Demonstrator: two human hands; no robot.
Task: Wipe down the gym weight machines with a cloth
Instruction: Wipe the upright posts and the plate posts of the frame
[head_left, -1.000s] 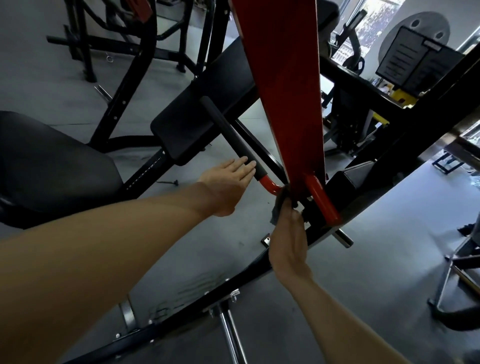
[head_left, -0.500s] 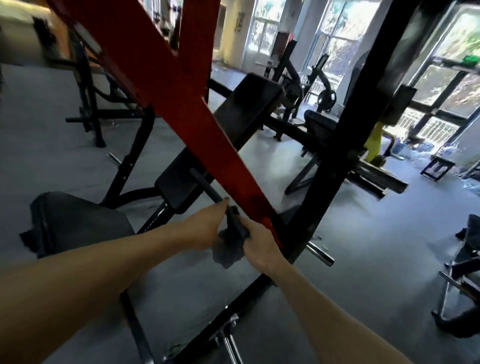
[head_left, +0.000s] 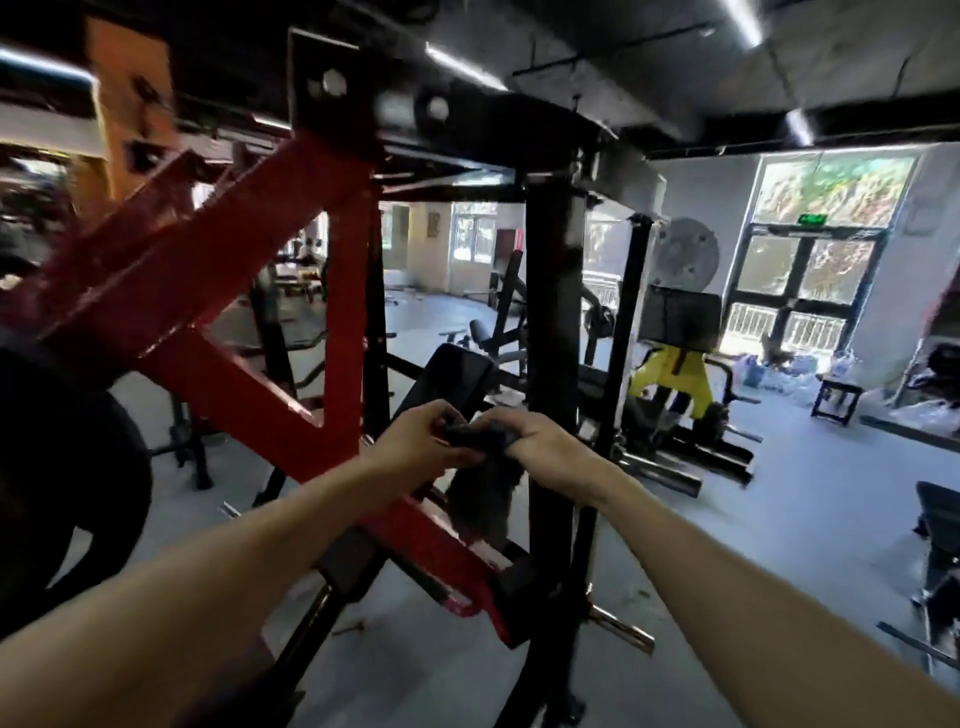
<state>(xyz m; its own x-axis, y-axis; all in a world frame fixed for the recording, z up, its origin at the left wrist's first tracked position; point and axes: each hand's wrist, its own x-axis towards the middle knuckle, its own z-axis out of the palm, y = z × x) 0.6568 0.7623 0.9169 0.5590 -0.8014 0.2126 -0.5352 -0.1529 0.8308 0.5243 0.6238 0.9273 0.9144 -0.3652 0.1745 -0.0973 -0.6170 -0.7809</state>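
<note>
Now both hands, left hand (head_left: 415, 441) and right hand (head_left: 545, 441), pinch the cloth (head_left: 480, 488) at frame centre (lifted off the red arm (head_left: 249, 400)), wiping paused

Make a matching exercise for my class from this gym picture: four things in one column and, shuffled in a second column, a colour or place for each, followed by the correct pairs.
Things
1. cloth
2. slanted machine arm
3. upright post
4. machine by the window

Descriptions
A. yellow frame, far right on the floor
B. dark, gripped by both the left hand and the right hand, hanging below them
C. red, crossing behind the left forearm
D. black, standing just behind the hands

Pairs: 1-B, 2-C, 3-D, 4-A
</note>
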